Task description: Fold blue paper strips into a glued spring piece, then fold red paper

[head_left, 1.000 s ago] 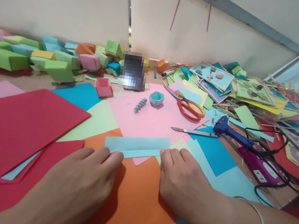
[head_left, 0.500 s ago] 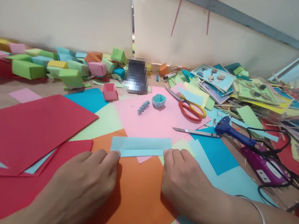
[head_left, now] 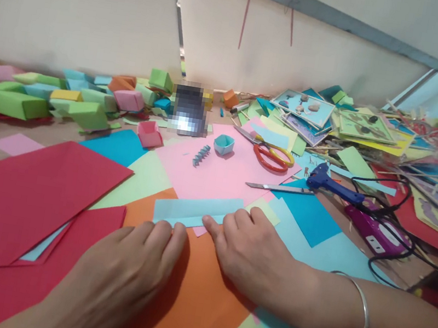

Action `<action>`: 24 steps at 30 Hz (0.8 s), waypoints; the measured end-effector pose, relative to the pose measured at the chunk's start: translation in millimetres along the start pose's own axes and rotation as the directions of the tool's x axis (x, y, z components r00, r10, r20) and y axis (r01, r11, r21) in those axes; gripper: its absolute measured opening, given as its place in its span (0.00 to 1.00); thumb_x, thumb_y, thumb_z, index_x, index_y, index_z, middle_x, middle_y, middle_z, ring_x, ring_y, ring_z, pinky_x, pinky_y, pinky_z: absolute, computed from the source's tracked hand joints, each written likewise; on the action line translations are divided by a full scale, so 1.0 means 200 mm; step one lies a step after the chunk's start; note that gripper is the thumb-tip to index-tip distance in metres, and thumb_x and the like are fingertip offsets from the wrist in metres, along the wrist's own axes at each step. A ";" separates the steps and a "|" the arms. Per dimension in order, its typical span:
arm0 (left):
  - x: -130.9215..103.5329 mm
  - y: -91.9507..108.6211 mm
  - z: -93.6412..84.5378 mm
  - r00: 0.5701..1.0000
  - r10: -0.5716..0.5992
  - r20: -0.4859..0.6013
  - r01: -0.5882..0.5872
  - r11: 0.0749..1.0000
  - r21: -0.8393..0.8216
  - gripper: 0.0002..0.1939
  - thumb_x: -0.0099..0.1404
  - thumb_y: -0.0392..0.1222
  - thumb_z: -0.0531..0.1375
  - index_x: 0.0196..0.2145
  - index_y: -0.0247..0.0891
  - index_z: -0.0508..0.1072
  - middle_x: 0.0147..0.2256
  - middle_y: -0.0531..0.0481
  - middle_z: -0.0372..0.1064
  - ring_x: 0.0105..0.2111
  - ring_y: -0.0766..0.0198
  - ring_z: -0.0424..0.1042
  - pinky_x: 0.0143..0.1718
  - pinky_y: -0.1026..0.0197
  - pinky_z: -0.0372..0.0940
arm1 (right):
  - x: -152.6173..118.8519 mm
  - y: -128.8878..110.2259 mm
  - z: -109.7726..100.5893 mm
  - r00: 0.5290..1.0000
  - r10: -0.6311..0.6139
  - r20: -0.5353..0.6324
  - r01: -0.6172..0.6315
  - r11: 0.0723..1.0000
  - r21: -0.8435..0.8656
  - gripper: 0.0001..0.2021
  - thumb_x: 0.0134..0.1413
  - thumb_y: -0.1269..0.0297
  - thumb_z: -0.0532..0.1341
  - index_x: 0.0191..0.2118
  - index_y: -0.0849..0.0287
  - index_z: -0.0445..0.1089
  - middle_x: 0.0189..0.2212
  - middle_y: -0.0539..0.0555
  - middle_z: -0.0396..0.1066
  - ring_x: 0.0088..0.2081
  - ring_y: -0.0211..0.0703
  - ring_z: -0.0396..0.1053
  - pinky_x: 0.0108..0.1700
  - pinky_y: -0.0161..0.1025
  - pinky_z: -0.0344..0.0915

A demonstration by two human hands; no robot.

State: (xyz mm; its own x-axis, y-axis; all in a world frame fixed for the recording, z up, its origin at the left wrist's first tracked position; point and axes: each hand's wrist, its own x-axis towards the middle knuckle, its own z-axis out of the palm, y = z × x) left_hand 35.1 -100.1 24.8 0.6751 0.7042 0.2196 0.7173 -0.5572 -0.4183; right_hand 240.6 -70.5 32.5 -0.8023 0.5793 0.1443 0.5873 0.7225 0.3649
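Note:
A light blue strip of paper (head_left: 189, 209), its near edge folded up lengthwise, lies over orange paper (head_left: 198, 294) and pink paper (head_left: 184, 175). My left hand (head_left: 137, 262) has curled fingers gripping the strip's near edge at the left; the fingertips are partly hidden. With one digit pressed on the fold near the middle, my right hand (head_left: 257, 253) holds the strip's right part, its other fingers bent in. Beyond the strip sit a small light blue paper box (head_left: 224, 144) and a zigzag-folded grey-blue piece (head_left: 201, 156).
Scissors (head_left: 272, 157), a craft knife (head_left: 279, 188) and a blue glue gun (head_left: 334, 186) with a black cord lie to the right. Red sheets (head_left: 36, 185) cover the left side. Several folded paper boxes (head_left: 20, 106) line the back, and small pictures (head_left: 305, 109) are piled at the back right.
My right hand has moved left from the strip's right end to its middle, along the fold. My left hand has shifted slightly right along the edge. The view has shifted slightly.

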 end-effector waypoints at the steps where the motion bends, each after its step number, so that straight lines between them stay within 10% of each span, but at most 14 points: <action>1: 0.01 0.00 0.00 1.000 -0.004 -0.010 0.004 1.000 -0.011 0.16 0.60 0.23 0.51 0.27 0.38 0.73 0.21 0.49 0.64 0.19 0.56 0.65 0.21 0.55 0.54 | -0.01 0.00 0.01 1.000 0.001 0.009 -0.001 1.000 -0.010 0.12 0.67 0.74 0.50 0.44 0.64 0.72 0.25 0.53 0.64 0.27 0.44 0.58 0.28 0.43 0.41; 7: 0.02 -0.01 0.00 1.000 -0.013 0.006 0.013 0.998 0.055 0.18 0.54 0.21 0.50 0.19 0.40 0.68 0.20 0.47 0.61 0.18 0.56 0.62 0.21 0.55 0.49 | -0.02 0.02 0.01 0.987 0.014 0.160 -0.012 1.000 -0.014 0.10 0.46 0.81 0.59 0.21 0.61 0.66 0.24 0.58 0.63 0.28 0.44 0.58 0.27 0.42 0.40; 12: 0.00 -0.05 0.02 0.994 -0.107 -0.010 0.107 0.992 0.061 0.19 0.56 0.21 0.49 0.17 0.40 0.67 0.17 0.48 0.57 0.17 0.59 0.57 0.22 0.55 0.41 | 0.01 0.07 -0.01 0.974 0.077 0.213 -0.082 0.997 0.014 0.11 0.42 0.85 0.57 0.22 0.62 0.66 0.20 0.57 0.63 0.24 0.41 0.54 0.26 0.40 0.39; 24: 0.03 -0.07 0.03 0.995 -0.098 0.005 0.097 0.990 0.098 0.20 0.56 0.21 0.47 0.16 0.39 0.66 0.17 0.49 0.56 0.18 0.59 0.57 0.23 0.55 0.40 | -0.01 0.11 0.01 0.977 0.135 -0.166 -0.150 0.986 -0.077 0.12 0.50 0.84 0.54 0.27 0.61 0.67 0.22 0.57 0.66 0.25 0.44 0.57 0.28 0.42 0.39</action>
State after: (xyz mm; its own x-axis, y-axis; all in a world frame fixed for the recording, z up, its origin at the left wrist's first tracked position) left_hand 27.1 -85.0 26.4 0.6005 0.7578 0.2553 0.7594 -0.4404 -0.4790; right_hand 255.4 -54.5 37.7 -0.7219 0.6010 0.3431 0.6908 0.5962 0.4090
